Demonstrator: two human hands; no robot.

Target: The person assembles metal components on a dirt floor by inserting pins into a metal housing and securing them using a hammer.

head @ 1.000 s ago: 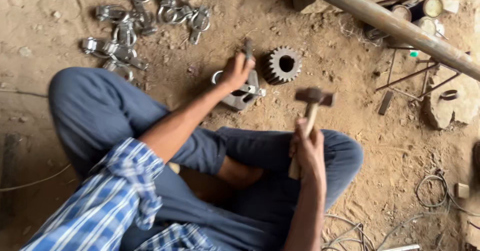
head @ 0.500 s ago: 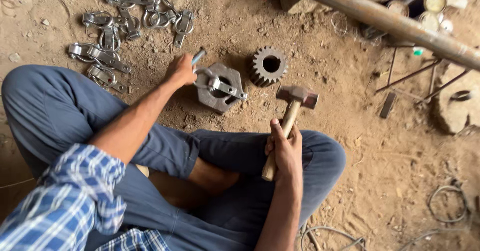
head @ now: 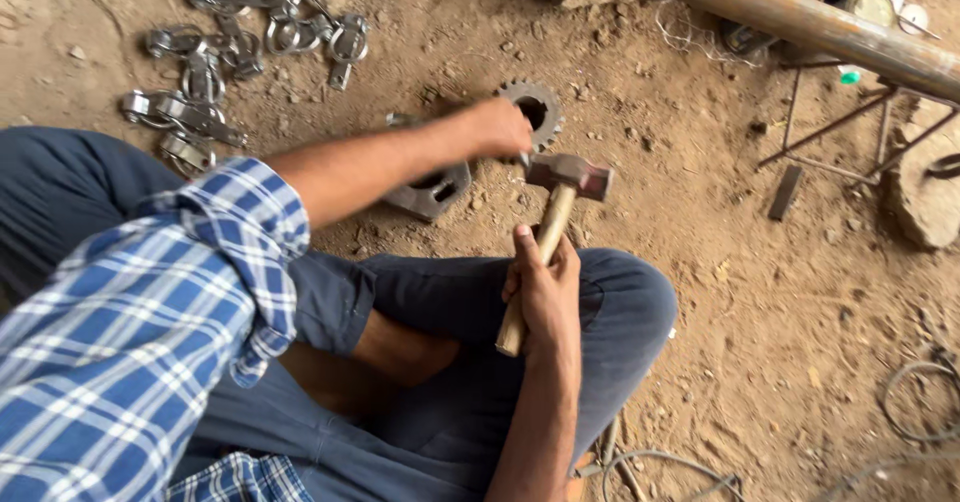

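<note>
Gripping the hammer (head: 560, 212) tight, your right hand (head: 545, 297) keeps it ready; your left hand (head: 500, 127) (fingers curled) reaches by the gear (head: 545, 112), hold unclear.

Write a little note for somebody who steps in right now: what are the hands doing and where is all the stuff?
Right hand: gripping the wooden-handled hammer, head raised above the dirt floor.
Left hand: reaching to the toothed gear; what it grasps is hidden.
Grey metal block lies on the floor under the left forearm.
Pile of metal clamps at upper left.
Done: hammer in hand. Left: cannot tell from this view.
</note>
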